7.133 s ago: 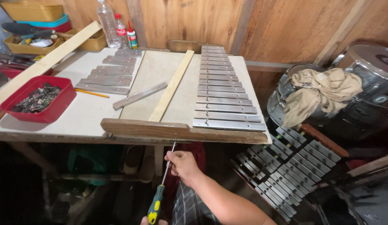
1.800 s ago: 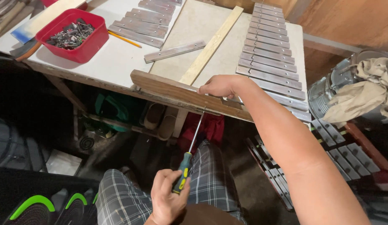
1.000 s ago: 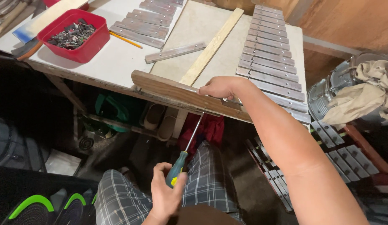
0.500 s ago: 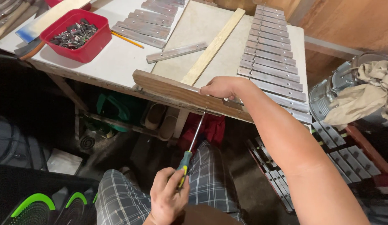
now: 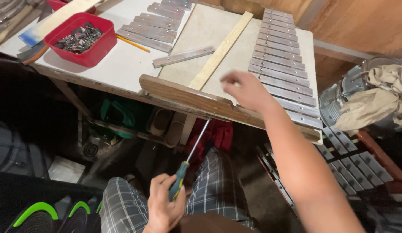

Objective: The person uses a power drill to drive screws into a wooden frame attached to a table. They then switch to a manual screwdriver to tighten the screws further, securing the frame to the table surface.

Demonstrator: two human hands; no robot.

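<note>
While the left hand (image 5: 164, 209) holds a closed grip on the screwdriver (image 5: 190, 162), the right hand (image 5: 248, 91) hovers — fingers loose.

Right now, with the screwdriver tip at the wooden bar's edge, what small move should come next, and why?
Probably bring the right hand back down onto the wooden bar. It hovers blurred above the metal bars, while the left hand alone holds the screwdriver, so nothing steadies the bar.
</note>
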